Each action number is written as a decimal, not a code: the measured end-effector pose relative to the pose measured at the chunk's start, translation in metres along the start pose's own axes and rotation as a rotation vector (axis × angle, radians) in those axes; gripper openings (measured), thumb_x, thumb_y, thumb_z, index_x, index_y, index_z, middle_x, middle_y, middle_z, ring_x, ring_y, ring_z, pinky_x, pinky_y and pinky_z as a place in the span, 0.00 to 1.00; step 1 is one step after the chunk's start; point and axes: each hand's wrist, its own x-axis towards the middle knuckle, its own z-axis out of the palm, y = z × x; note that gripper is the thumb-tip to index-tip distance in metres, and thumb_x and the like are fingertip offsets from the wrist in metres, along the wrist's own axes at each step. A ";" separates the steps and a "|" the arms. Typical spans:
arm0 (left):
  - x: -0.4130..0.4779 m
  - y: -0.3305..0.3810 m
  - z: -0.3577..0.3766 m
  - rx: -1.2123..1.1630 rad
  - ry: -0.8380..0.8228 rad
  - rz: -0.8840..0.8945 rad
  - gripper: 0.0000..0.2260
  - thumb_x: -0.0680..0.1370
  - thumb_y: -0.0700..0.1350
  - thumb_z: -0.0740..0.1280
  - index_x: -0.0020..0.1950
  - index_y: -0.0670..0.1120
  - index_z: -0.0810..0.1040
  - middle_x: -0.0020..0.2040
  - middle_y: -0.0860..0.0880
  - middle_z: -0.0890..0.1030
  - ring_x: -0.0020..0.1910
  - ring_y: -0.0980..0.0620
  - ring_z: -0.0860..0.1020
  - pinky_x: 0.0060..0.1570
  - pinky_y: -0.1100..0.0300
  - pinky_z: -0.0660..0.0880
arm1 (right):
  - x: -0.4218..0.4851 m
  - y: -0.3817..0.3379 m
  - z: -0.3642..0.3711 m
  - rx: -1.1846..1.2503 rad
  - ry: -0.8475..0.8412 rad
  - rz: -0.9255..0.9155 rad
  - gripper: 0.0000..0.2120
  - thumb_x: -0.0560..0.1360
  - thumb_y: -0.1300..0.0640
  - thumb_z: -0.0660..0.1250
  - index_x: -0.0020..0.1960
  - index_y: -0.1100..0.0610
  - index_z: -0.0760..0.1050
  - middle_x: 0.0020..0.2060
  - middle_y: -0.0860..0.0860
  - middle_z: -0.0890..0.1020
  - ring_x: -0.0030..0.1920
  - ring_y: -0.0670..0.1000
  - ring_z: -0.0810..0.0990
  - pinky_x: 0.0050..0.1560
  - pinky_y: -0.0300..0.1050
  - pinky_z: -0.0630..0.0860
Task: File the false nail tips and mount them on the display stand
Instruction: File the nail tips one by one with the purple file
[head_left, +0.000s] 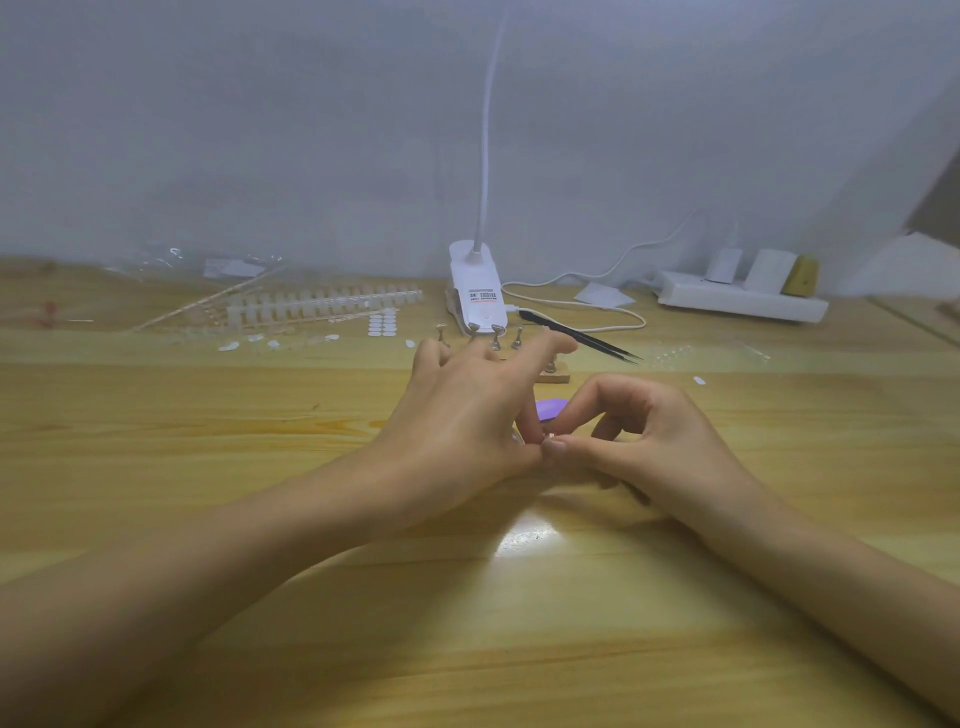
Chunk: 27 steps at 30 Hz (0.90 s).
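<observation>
Over the desk, the left hand and right hand meet. Thumb and forefinger of each pinch one small piece, too tiny to tell which way it points. The left hand's other fingers spread; the right's curl. Just behind, a purple file shows one end, its axis hidden. Farther back, the display stand lifts its pegs upright. Black tweezers point right. Nail tip strips run left to right beside the lamp clip.
</observation>
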 end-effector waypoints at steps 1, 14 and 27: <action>0.000 0.000 0.000 0.002 0.001 0.000 0.29 0.75 0.56 0.70 0.72 0.63 0.60 0.37 0.63 0.79 0.56 0.61 0.66 0.54 0.59 0.56 | 0.000 0.000 0.000 0.002 -0.001 0.002 0.06 0.70 0.60 0.77 0.42 0.60 0.81 0.27 0.36 0.79 0.25 0.43 0.71 0.24 0.27 0.64; 0.000 -0.001 0.001 -0.017 -0.005 -0.004 0.29 0.74 0.56 0.70 0.72 0.63 0.60 0.37 0.63 0.79 0.56 0.63 0.65 0.54 0.58 0.56 | 0.000 0.004 -0.001 -0.039 0.007 -0.058 0.04 0.71 0.60 0.76 0.40 0.53 0.83 0.34 0.40 0.83 0.30 0.44 0.74 0.27 0.28 0.66; -0.001 -0.002 0.001 -0.011 0.015 0.008 0.29 0.74 0.55 0.71 0.71 0.63 0.60 0.36 0.63 0.78 0.59 0.62 0.67 0.52 0.60 0.55 | 0.000 0.011 -0.001 -0.061 0.023 -0.152 0.05 0.71 0.60 0.77 0.40 0.51 0.83 0.41 0.46 0.86 0.32 0.45 0.77 0.30 0.32 0.71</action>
